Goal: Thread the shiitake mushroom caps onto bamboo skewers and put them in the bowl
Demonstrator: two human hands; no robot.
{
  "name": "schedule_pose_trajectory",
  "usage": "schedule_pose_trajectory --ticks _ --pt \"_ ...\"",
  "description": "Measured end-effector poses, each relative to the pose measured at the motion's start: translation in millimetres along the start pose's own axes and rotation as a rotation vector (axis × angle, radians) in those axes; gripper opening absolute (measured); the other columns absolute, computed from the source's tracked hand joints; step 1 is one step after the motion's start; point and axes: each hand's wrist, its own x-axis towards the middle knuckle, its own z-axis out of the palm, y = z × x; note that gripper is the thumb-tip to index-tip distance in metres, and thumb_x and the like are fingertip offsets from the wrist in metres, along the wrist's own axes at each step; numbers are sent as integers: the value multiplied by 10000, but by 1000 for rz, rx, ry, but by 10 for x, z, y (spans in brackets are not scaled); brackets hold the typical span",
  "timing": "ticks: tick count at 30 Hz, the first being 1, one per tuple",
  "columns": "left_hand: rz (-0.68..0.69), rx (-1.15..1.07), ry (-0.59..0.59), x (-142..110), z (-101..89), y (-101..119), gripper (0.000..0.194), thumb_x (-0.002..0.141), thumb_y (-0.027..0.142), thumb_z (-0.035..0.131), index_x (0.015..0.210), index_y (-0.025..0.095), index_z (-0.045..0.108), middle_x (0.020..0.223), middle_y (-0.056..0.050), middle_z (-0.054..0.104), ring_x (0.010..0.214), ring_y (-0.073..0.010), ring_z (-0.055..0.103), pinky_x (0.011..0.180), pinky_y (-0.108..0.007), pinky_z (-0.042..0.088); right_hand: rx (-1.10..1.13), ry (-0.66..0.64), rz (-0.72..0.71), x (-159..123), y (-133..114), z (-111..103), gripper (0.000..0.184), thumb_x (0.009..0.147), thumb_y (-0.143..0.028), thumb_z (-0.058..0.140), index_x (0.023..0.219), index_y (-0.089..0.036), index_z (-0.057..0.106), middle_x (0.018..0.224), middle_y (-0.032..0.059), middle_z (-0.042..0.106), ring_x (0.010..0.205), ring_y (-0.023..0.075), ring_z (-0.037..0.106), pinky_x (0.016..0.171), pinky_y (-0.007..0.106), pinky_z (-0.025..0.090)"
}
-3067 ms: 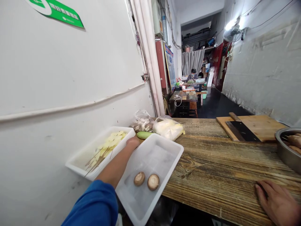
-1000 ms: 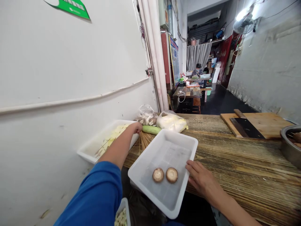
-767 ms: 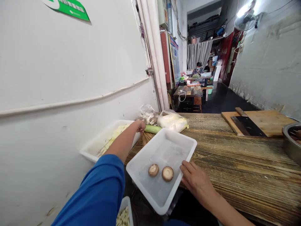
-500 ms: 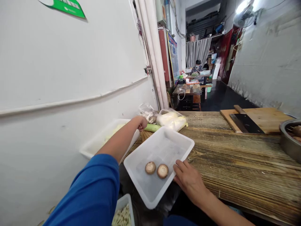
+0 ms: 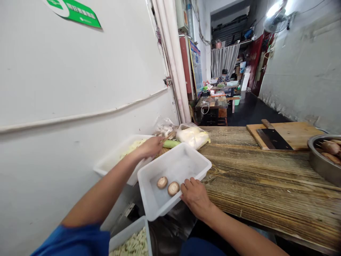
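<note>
My right hand (image 5: 196, 197) grips the near right rim of a white plastic tray (image 5: 151, 209), which is tilted over the table's front edge. Two brown mushrooms (image 5: 162, 182) lie inside, pale undersides up. Beyond the tray's far left side, my left hand (image 5: 153, 146) is closed on a few thin wooden skewers (image 5: 168, 136) that point up and to the right. Just past it lie a long green vegetable (image 5: 171, 144), a clear bag of mushrooms (image 5: 164, 126) and a plastic bag with pale yellow contents (image 5: 193, 136).
Another white tray (image 5: 102, 167) with pale slices stands left against the wall. Below, a tub (image 5: 128, 230) holds pale green pieces. On the wooden table (image 5: 255, 177) are a cutting board (image 5: 301, 133) with a cleaver (image 5: 274, 138), and a metal pot (image 5: 318, 163) of skewered brown items.
My left hand has drawn back a little, and skewers now show in it. The tray, still held by my right hand, has shifted left and tilted.
</note>
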Motion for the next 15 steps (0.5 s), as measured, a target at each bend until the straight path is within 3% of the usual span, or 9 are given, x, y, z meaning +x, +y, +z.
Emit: schedule_pose_trajectory --ticks 3,5,8,10,12,15 --pt "39 -174 58 -523 405 72 472 903 336 306 1297 95 401 565 45 490 360 -81 369 389 -211 314 38 5 -12 -1 -29 -31 99 827 -217 613 896 -146 610 857 89 610 822 256 546 677 364 450" --pt "19 -416 74 -825 722 87 545 890 414 343 1347 117 340 561 47 492 338 -83 345 350 -213 276 66 18 -30 -73 -23 -136 197 830 -175 582 1025 -151 590 1002 107 613 887 243 551 731 354 459" --pt "-15 -606 133 -1125 1176 131 606 857 458 425 1382 168 335 580 28 528 359 -95 353 347 -227 284 445 76 8 -245 -5 -371 221 883 -150 454 1073 -180 561 1065 84 610 935 186 564 806 300 452" --pt "29 -642 98 -1204 1460 219 606 854 438 446 1398 190 344 585 7 553 450 -136 448 425 -251 379 896 73 157 -362 2 -504 254 954 -227 328 919 -178 575 826 46 637 785 154 598 736 269 467" --pt "106 -676 62 -1203 1735 362 596 856 406 451 1402 184 359 631 -27 597 574 -177 536 563 -292 460 1221 47 380 -462 15 -566 382 969 -393 287 767 -182 534 614 2 569 588 139 568 590 250 465" --pt "218 -714 30 -1138 2074 623 617 874 376 413 1437 157 289 829 -103 673 755 -222 608 749 -351 487 1202 81 683 -587 113 -541 474 894 -597 305 688 -205 475 523 -31 485 449 127 479 433 234 410"
